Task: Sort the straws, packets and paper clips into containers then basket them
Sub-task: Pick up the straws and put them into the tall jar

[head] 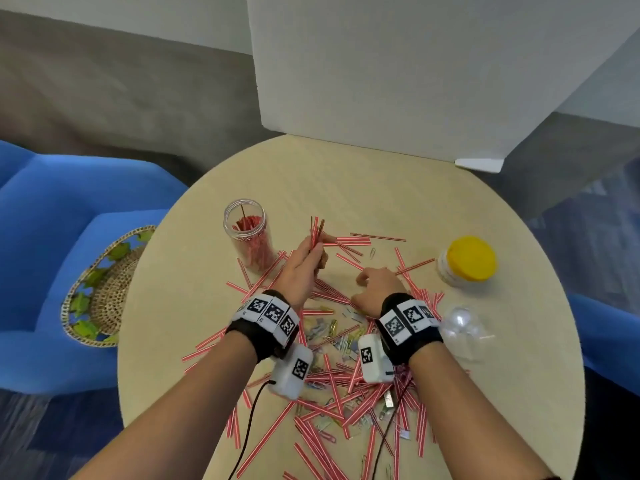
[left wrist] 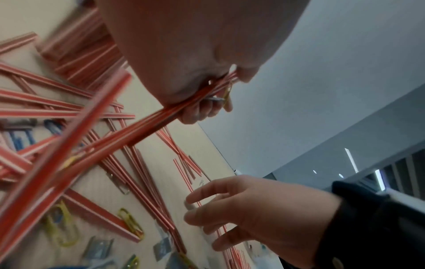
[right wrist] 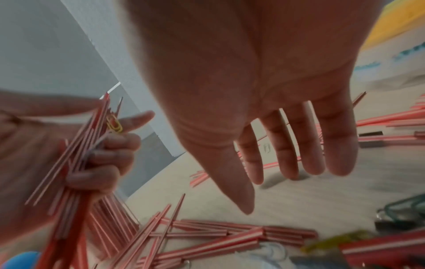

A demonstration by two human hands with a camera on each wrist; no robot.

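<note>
Red-and-white striped straws (head: 332,396) lie scattered over the round table (head: 381,188), mixed with coloured paper clips (head: 332,327). My left hand (head: 304,261) grips an upright bunch of straws (head: 317,230) beside a clear jar (head: 247,233) with straws inside. A yellow paper clip (right wrist: 114,124) is caught in that bunch (left wrist: 174,112). My right hand (head: 375,287) hovers palm down over the table, its fingers (right wrist: 285,145) straight and spread, holding nothing. A yellow-lidded jar (head: 467,259) stands at the right. A clear empty container (head: 464,327) lies near my right wrist.
A woven basket (head: 104,289) with green leaves rests on a blue chair (head: 45,216) left of the table. A white partition (head: 398,71) stands at the table's far edge. Another blue seat (head: 609,330) sits at the right.
</note>
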